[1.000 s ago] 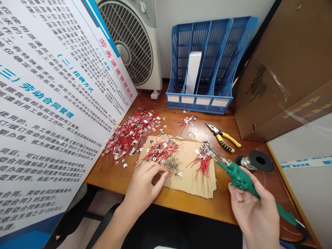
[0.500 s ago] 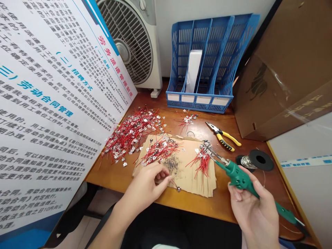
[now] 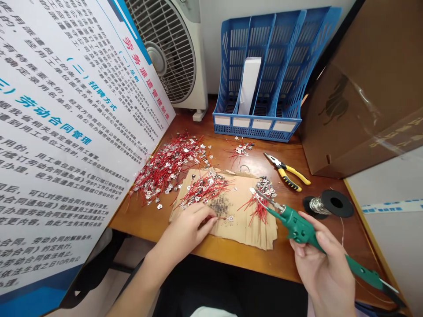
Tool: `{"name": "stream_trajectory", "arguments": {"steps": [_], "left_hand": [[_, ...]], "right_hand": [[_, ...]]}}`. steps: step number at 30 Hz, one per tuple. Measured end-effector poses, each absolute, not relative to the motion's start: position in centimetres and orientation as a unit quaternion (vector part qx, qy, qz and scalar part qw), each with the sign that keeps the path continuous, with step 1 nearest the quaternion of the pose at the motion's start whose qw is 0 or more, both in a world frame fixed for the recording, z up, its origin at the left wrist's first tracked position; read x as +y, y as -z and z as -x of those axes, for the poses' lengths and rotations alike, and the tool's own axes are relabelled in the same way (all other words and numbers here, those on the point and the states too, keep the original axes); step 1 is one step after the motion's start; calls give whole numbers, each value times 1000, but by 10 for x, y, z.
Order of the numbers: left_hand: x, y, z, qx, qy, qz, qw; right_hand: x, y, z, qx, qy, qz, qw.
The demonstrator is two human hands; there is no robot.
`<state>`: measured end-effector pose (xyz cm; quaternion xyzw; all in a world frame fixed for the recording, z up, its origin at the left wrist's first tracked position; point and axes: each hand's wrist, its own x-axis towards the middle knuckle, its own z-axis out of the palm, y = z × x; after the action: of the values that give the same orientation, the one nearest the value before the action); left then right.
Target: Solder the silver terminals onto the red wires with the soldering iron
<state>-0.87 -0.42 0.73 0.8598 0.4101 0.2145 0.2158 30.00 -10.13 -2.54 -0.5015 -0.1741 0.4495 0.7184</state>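
Between thumb and fingers, my left hand (image 3: 193,226) pinches a short red wire whose small round metal terminal (image 3: 230,218) lies over the cardboard sheet (image 3: 241,233). Dark specks mark the cardboard beside it. My right hand (image 3: 322,259) is wrapped round a green soldering iron (image 3: 302,229) with a thin feed tube along its tip. The tip points left, over a small bundle of red wires with terminals (image 3: 261,209) at the cardboard's right. Another heap of such wires (image 3: 206,187) lies on the cardboard's left, just beyond my left hand.
A large pile of red wires (image 3: 168,165) spreads at the back left. Yellow-black pliers (image 3: 287,171) and a solder wire spool (image 3: 330,203) lie to the right. Behind stand a blue file rack (image 3: 257,127) and a fan (image 3: 172,53). A brown box (image 3: 363,97) and a printed board (image 3: 82,132) flank the table.
My left hand has moved the wire's terminal up from the cardboard's near edge and turned it face up. The soldering iron's tip has shifted slightly left and down. The view has shifted a little.
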Motion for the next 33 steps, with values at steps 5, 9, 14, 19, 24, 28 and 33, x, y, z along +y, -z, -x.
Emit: {"name": "stream_trajectory", "arguments": {"steps": [5, 9, 14, 19, 24, 28, 33], "left_hand": [[-5, -5, 6, 400, -225, -868, 191], [-6, -2, 0, 418, -247, -856, 177], [-7, 1, -4, 436, -252, -850, 154], [-7, -1, -4, 443, -234, -853, 145], [-6, -2, -5, 443, -234, -854, 143], [-6, -2, -5, 441, -233, -854, 147], [-6, -2, -4, 442, -230, -854, 148]], "right_hand": [[-109, 32, -301, -267, -469, 512, 668], [-114, 33, -294, -341, -454, 551, 612], [-121, 33, -290, -375, -413, 631, 540], [-122, 27, -288, -378, -402, 647, 526], [-120, 22, -284, -370, -395, 656, 526], [-119, 19, -282, -373, -392, 657, 525], [-118, 16, -282, -372, -383, 666, 521]]}}
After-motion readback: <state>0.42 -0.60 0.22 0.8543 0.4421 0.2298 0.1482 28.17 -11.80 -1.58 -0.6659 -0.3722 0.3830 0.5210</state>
